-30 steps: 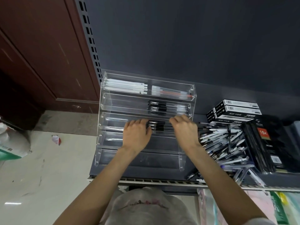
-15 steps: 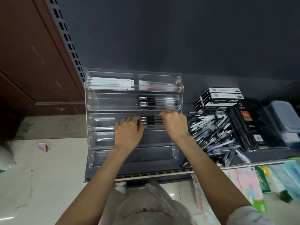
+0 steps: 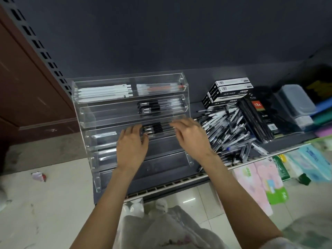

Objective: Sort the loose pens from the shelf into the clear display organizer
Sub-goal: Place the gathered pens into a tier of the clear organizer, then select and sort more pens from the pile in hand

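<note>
Both hands, left hand (image 3: 132, 146) and right hand (image 3: 191, 134), now loose-fingered, empty beside black-capped pens (image 3: 154, 128) in clear organizer (image 3: 86, 112).

"18K" on black pack (image 3: 257, 112)

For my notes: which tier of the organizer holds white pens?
The top tier, on its left side: white pens. Lower tiers hold black-grip pens or none.

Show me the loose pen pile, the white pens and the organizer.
pen pile (image 3: 228, 130), head view, middle of the heap
white pens (image 3: 102, 91), head view, middle of the barrels
organizer (image 3: 89, 119), head view, clear left wall
</note>
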The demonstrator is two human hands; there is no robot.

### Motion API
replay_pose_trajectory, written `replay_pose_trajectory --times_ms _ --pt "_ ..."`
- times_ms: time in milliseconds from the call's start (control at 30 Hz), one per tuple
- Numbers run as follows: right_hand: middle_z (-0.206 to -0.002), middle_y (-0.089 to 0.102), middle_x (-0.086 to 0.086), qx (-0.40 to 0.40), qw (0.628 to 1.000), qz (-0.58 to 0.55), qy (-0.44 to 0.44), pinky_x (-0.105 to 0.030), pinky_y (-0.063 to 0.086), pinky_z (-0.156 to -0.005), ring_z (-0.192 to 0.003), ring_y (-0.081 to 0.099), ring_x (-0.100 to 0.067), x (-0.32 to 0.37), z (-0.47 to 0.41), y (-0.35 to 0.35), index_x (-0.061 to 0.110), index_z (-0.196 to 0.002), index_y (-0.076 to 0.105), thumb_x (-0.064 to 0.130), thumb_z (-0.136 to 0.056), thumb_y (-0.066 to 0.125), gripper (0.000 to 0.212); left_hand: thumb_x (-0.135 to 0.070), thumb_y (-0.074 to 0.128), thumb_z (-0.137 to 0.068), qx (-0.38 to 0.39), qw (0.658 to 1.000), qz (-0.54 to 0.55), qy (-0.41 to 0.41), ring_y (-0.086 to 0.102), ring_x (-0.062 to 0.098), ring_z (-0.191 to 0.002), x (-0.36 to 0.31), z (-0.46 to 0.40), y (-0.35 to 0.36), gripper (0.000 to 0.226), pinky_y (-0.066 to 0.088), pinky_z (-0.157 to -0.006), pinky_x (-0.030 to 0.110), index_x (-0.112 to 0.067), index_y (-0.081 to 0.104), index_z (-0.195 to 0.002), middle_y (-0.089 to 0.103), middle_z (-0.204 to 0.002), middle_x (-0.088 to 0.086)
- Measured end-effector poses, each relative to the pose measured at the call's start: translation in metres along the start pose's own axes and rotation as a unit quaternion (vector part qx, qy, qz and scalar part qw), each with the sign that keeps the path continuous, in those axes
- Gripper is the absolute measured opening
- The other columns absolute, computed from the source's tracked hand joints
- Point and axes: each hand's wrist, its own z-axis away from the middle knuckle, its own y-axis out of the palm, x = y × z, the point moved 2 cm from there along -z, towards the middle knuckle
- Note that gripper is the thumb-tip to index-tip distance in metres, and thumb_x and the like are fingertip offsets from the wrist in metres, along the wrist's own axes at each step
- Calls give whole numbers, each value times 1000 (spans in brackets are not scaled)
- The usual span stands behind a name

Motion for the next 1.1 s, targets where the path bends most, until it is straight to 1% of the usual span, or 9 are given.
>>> replay_pose_trajectory --times_ms 100,167,333,467,567,733,900,967,1100 --pt "-102 69 -2 -45 997 -39 58 -38 50 -90 -95 62 -20 -15 40 -19 13 -106 70 9 -89 55 24 -22 49 -93 -83 990 70 95 59 24 -92 -22 14 -18 28 49 -77 30 -8 60 -115 64 -104 10" --pt "-103 69 -2 -47 992 -46 112 -42 49 -89 -97 61 -22 -35 74 -24 13 -107 69 12 -89 52 25 -20 47 -93 -118 964 146 189 56 13 -84 -47 27 -22 22 42 -73 18 -9 60 -107 63 -92 3" --pt "-101 69 -4 -34 971 -61 229 -38 52 -80 -92 62 -29 -98 142 -31 15 -102 71 -1 -83 64 26 -14 52 -89 -87 924 230 292 53 7 -77 -104 52 12 14 42 -69 16 -10 62 -97 61 -78 -1" --pt "-105 68 -5 -9 956 -67 284 -35 49 -80 -91 61 -31 -154 157 -35 14 -104 70 -1 -83 64 26 -20 56 -87 50 954 177 236 53 5 -85 -139 39 69 16 48 -73 21 -15 61 -102 62 -87 -8" --pt "-116 63 -12 49 961 -33 269 -45 50 -88 -104 59 -38 -199 150 -24 11 -111 67 2 -79 67 33 -19 61 -90 140 970 115 160 57 11 -95 -159 8 122 21 50 -87 33 -15 61 -110 63 -102 -4" --pt "-147 39 -13 126 976 -6 176 -48 34 -106 -136 34 -33 -251 120 -19 10 -135 48 13 -84 66 55 -25 57 -93 189 980 -8 65 59 24 -110 -189 -39 183 37 47 -94 34 -13 53 -127 59 -124 10" --pt "-156 17 -8 203 972 -27 110 -45 19 -117 -145 12 -25 -276 100 -11 18 -145 32 26 -94 51 55 -24 56 -94 224 968 -112 7 60 30 -103 -208 -54 210 36 50 -87 39 -11 52 -127 59 -123 13" --pt "-158 6 -2 231 968 -23 97 -39 7 -119 -146 1 -19 -282 96 -8 21 -149 21 31 -98 42 56 -24 58 -93 228 965 -130 -14 59 30 -106 -212 -57 215 37 50 -89 39 -9 52 -125 56 -126 13" --pt "-159 3 -1 247 964 -46 90 -41 4 -119 -146 -2 -18 -283 92 -3 22 -150 16 32 -99 39 57 -30 60 -91 268 948 -166 -35 52 31 -117 -218 -67 223 49 46 -96 38 -4 45 -130 55 -127 16"
